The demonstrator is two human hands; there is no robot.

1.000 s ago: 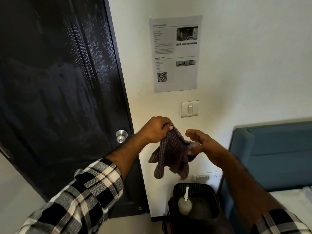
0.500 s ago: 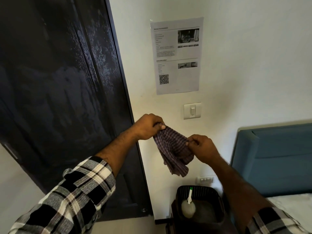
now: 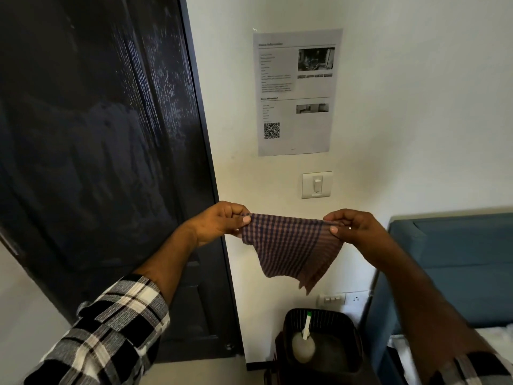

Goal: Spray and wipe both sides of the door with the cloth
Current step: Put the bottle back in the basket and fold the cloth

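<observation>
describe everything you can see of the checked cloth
The cloth is a small woven piece in a fine dark purple and pale check, soft and thin by its look. It is held stretched out in the air in front of the white wall, right of the dark door. The left hand pinches one top corner, the right hand the other, so the top edge is taut. The rest hangs loose to a point. Nothing else touches it.

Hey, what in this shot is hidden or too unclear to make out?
All in the head view:
- Door: knob hidden behind the left hand; top cut off by the frame.
- Notice text: too small to read.
- Spray bottle: blurred, lower part hidden in the dark bin.
</observation>
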